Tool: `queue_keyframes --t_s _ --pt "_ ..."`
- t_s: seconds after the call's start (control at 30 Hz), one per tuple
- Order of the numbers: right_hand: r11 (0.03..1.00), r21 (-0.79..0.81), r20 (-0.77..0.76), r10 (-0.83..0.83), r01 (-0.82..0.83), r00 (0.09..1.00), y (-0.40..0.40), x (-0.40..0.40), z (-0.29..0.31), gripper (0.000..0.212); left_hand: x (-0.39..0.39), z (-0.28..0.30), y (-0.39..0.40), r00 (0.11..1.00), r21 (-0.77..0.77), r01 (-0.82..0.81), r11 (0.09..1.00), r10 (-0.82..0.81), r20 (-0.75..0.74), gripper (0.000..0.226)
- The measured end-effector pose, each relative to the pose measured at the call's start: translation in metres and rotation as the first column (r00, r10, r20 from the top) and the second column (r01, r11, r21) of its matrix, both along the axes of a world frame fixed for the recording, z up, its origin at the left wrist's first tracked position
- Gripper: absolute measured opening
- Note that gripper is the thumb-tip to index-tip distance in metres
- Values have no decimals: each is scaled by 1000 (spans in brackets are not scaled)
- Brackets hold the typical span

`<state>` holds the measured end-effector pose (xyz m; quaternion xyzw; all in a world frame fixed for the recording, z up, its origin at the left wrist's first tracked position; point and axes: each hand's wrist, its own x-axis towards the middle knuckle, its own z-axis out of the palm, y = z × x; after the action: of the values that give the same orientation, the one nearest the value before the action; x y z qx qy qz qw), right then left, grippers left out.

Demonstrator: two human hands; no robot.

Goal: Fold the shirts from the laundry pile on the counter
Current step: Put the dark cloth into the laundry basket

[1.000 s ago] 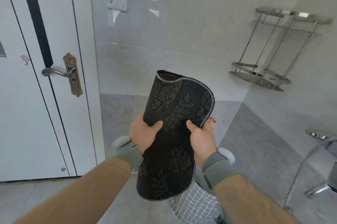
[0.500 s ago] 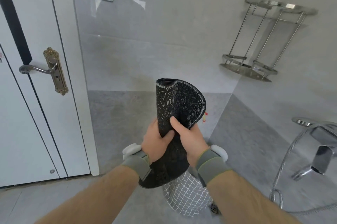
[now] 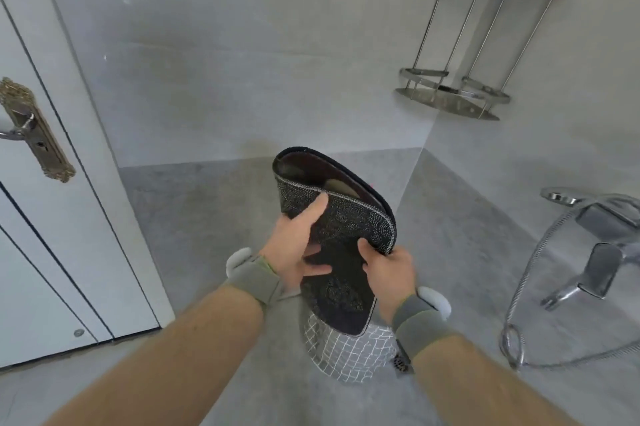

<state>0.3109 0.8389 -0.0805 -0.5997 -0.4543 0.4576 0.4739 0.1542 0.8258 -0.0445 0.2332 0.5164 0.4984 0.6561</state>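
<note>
Both hands hold a dark patterned cloth folded over above a laundry basket.

The left hand (image 3: 294,249) grips the dark cloth (image 3: 341,235) on its left side, thumb pressed up on the dotted outer face; the right hand (image 3: 389,269) pinches the lower right edge, thumb on the front, other fingers hidden behind; the cloth is doubled over, its plain inner side showing at the top, its lower end hanging just above the grid-patterned basket (image 3: 349,349) on the floor; grey wristbands on both wrists; a white door (image 3: 52,217) stands left, a metal corner shelf (image 3: 460,93) upper right, a tap (image 3: 595,252) at right.
</note>
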Motion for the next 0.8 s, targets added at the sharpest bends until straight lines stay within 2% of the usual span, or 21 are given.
queue_keyframes --t_s 0.1,0.2,0.33,0.4,0.47,0.63,0.7,0.8 --pt "987 116 168 89 -109 982 14 19 -14 17 13 15 27 983 -55 -53 997 62 170 76" --pt "941 221 312 179 -254 933 42 45 -26 15 25 19 58 936 -187 -169 968 217 276 68" --pt "869 265 485 255 -418 837 74 65 -48 23 43 1 93 914 -320 -293 901 362 181 67" --pt "849 226 535 302 -478 789 95 78 -63 22 62 -14 117 924 -366 -294 883 361 128 73" --pt "823 189 597 337 -536 728 110 85 -77 22 73 -27 133 946 -417 -248 875 312 90 70" --pt "795 72 679 404 -603 613 128 95 -105 27 74 -68 147 987 -523 -159 837 147 -65 13" --pt "802 0 683 436 -597 585 141 95 -121 32 67 -88 154 988 -556 -157 816 129 -88 5" --pt "871 -82 650 415 -484 636 152 90 -136 41 64 -104 165 989 -531 -147 834 120 -86 9"
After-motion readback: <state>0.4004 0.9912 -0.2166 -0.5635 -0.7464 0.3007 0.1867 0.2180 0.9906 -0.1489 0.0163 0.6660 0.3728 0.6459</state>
